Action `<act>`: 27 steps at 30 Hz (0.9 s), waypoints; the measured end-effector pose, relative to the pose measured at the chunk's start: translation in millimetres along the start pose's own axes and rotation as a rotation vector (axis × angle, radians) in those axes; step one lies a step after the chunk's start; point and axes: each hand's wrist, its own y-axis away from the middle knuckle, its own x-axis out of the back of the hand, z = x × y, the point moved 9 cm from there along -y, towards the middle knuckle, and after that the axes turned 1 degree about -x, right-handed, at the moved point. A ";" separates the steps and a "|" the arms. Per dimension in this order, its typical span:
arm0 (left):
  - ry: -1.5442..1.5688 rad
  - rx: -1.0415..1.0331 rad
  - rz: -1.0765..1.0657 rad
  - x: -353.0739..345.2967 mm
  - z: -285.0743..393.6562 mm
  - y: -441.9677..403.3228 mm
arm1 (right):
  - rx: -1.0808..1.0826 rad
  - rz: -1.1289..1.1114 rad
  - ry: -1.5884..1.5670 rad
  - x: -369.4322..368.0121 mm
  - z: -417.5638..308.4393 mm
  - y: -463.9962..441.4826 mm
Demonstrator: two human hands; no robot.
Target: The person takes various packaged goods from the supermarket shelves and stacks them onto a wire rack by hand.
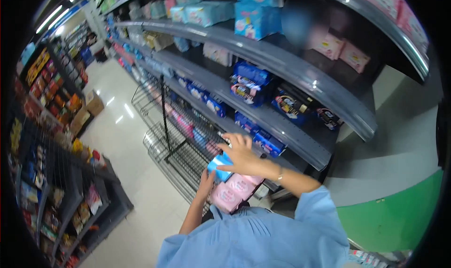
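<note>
Pink packs [226, 197] with pale labels lie close to my body at the cart's near end. A light blue pack [220, 167] sits just beyond them, between my two hands. My left hand [205, 183] is at the left side of the blue pack, its fingers partly hidden, and whether it grips the pack is unclear. My right hand [242, 157] reaches over the pack's right side with fingers spread and bent; no object shows clearly between them.
A wire mesh cart [171, 150] stands ahead, beside long grey shelves [282, 115] with blue, pink and dark packs. Across the aisle floor [120, 110], another shelf unit [89, 193] holds bagged goods. Cardboard boxes [94, 102] stand farther off. A green panel [385, 211] is at right.
</note>
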 end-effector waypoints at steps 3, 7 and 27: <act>-0.031 0.105 -0.039 5.1 -16.7 -2.5 | 0.091 0.231 0.127 166.6 -8.2 -41.4; 0.073 0.079 0.034 -3.1 20.0 20.3 | -0.110 0.520 0.432 314.4 71.4 -83.9; -0.069 -0.096 0.372 42.7 -7.9 53.0 | -0.772 0.246 0.744 372.5 290.9 -147.7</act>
